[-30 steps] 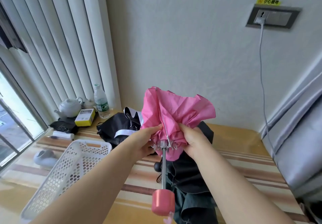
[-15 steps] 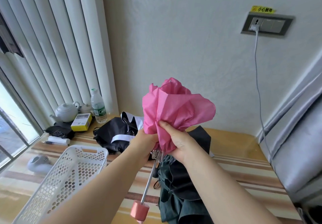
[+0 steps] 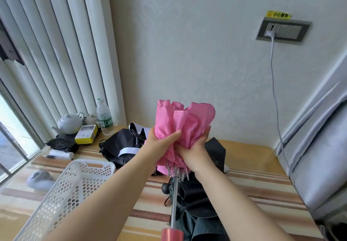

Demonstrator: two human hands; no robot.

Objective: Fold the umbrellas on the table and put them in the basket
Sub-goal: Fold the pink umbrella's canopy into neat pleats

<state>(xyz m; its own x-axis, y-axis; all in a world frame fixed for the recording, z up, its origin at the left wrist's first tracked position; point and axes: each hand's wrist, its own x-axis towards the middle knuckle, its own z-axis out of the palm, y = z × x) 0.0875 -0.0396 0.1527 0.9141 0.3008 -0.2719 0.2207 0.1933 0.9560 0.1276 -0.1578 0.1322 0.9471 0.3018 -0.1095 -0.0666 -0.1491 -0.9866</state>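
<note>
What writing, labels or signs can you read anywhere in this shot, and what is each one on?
"小心触电": yellow warning sticker on the wall above the socket panel.
Green label on the water bottle: white characters, too blurred to read.
Yellow box beside the teapot: print on its top, too small to read.
No text shows on the pink umbrella or the white basket.

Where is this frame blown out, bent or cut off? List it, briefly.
Head view: daylight overexposes the window at the left edge; the wide lens bows the vertical blinds and tilts the wall socket; the pink umbrella, gripped by the left hand and right hand, is evenly lit, but its pink handle is cut by the bottom edge.
</note>
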